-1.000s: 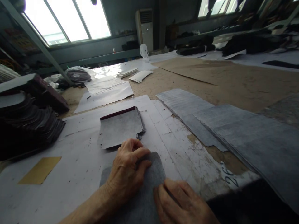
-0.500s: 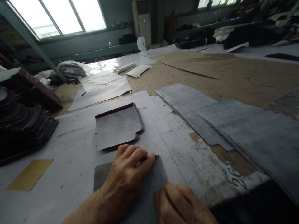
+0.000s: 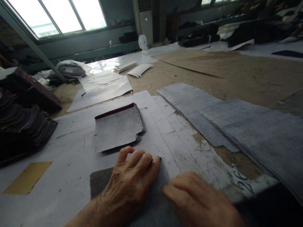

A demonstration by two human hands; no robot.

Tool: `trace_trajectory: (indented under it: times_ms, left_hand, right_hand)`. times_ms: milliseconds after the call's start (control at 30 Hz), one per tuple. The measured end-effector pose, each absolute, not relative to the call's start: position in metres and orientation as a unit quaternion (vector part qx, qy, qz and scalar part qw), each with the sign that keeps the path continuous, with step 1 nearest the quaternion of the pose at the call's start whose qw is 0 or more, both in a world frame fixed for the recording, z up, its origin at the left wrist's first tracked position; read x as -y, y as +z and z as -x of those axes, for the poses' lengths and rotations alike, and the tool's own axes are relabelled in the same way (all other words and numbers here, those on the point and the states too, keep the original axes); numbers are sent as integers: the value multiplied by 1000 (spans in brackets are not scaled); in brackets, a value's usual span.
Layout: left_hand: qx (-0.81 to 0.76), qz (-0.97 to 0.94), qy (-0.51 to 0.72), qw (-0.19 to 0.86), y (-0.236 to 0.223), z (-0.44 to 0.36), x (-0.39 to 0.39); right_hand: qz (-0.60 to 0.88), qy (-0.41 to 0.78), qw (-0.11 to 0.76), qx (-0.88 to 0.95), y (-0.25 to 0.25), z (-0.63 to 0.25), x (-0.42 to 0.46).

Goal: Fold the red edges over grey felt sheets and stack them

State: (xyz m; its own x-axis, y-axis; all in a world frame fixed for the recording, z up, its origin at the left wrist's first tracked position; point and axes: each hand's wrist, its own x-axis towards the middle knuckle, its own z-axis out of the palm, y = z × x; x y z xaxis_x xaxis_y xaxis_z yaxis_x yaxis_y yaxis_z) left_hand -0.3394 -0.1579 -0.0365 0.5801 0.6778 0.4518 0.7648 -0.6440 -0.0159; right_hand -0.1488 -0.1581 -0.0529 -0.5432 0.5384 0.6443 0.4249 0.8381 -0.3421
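Note:
A grey fabric-like sheet (image 3: 101,181) lies in front of me, with a dark folded strip just visible at its far edge. My left hand (image 3: 133,176) is on top of it, fingers curled and pressed down along that far edge. At the sheet's right edge, my right hand (image 3: 199,197) is closed and blurred by motion; its fingertips touch or nearly touch the sheet, and anything in them is hidden. Just beyond my left hand is a small stack of grey pieces (image 3: 118,129), the top one having a dark maroon band along its far side.
Large grey sheets (image 3: 251,126) are layered at the right. On the left stand a dark stack of pieces (image 3: 26,129) and a maroon block (image 3: 33,90). A tan card (image 3: 28,177) lies at the lower left. Farther back are white papers (image 3: 106,90) and a small fan (image 3: 143,44).
My right hand has risen slightly and shifted along the sheet's right edge, away from me. My left hand stays pressed on the sheet. The view has shifted a little.

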Motion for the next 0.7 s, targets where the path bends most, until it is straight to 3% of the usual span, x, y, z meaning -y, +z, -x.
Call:
trace_trajectory:
  times_ms: [133,467,700]
  left_hand:
    - [413,876,-227,105,-37,338,156]
    - [407,868,-279,52,-40,356,157]
    - [388,881,-271,17,-38,388,167]
  right_hand:
    - [324,71,409,850,-47,152,136]
    - [287,-99,271,913,-51,160,135]
    - [262,-133,260,920,-50,162,134]
